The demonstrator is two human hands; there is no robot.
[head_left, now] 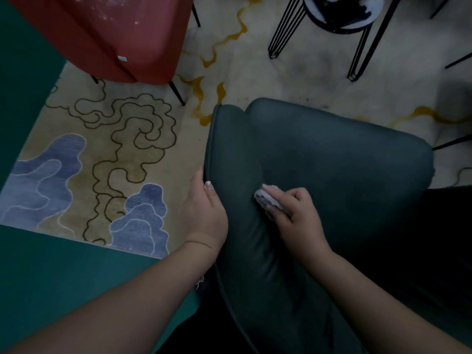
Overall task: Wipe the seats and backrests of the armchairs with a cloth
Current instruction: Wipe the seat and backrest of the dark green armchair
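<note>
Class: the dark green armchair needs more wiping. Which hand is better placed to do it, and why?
The right hand: it grips the cloth against the green armchair. The left hand only steadies its edge.

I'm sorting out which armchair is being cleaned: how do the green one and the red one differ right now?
The green armchair is close, under both hands; the red armchair stands farther off, untouched. The right hand presses a cloth on the green one while the left hand grips its edge; nothing lies on the red one. The red shows glossy highlights; the green looks matte. Both stand on the patterned rug on thin dark legs.
</note>
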